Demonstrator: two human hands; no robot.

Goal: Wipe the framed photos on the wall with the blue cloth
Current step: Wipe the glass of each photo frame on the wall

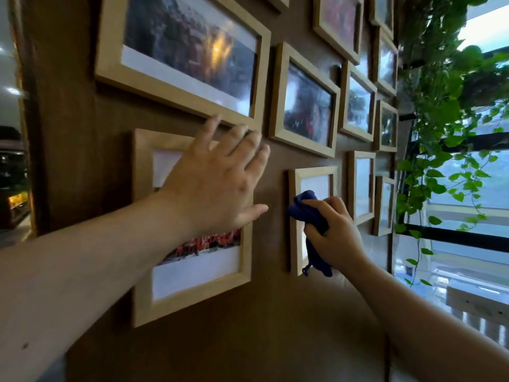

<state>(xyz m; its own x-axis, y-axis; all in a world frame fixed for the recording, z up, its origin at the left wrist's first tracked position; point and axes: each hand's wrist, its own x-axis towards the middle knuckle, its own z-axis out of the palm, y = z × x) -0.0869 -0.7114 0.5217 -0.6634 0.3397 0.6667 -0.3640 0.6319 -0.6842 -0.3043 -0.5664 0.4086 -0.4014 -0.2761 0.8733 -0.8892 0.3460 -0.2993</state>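
Several light wooden framed photos hang on a brown wall (82, 150). My right hand (334, 232) grips a bunched blue cloth (307, 209) and presses it on the glass of a small lower frame (294, 186); a tail of cloth hangs below the fist. My left hand (214, 183) lies flat, fingers spread, over the upper part of a bigger lower-left frame (192, 292), covering most of its photo. Its fingertips reach the bottom edge of a large upper frame (181, 86). Another frame (304, 102) hangs above the cloth.
More small frames (360, 186) fill the wall toward the right. Trailing green plants (440, 150) hang in front of a window (468, 188) with dark bars at the far right. A lit room opening shows at the far left edge.
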